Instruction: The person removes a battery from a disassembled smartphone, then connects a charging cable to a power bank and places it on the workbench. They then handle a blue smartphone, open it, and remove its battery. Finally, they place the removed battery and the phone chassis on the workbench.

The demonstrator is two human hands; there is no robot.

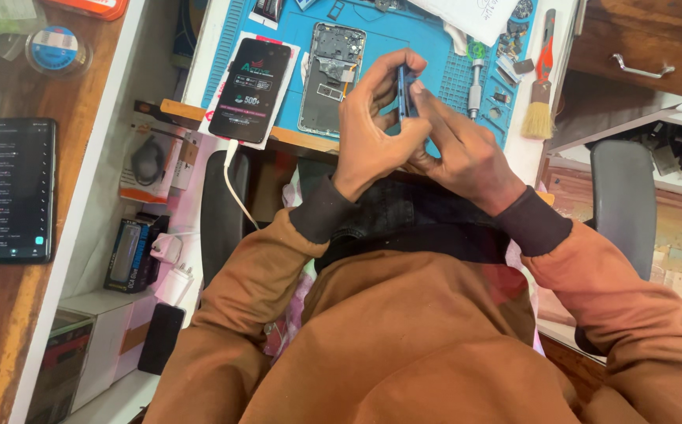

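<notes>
The fingertips (400, 61) of the left hand (372, 133) curl over the top edge of a thin blue phone part (405, 93), thumb on the near side, so that the fingers pinch it from above; the right hand (462, 153) meets it from the other side, its forefinger and thumb pressed against the blue edge, the remaining fingers folded underneath. The part is held edge-on to the camera, upright between the two hands, so only a narrow, glossy blue strip shows with a darker line down it; its faces are hidden, and whether it is a back cover or a frame cannot be told. It hangs in the air just above the near edge of a blue work mat (294, 23), not touching it.

Both wrists end in dark knitted cuffs on brown sleeves (239, 290); the forearms rest close over the person's lap.

On the mat just beyond the hands lies an opened phone frame (327, 78), its grey inner parts exposed; beside that, a dark phone (250, 90) with a lit screen lies on a white sheet, a white cable (235, 188) running down from it. To the right of the hands lie a small screwdriver (475, 86) and a brush (541, 86) with an orange handle and pale bristles. Far left, on a wooden surface, another phone (17, 188) shows a list on its screen.
</notes>
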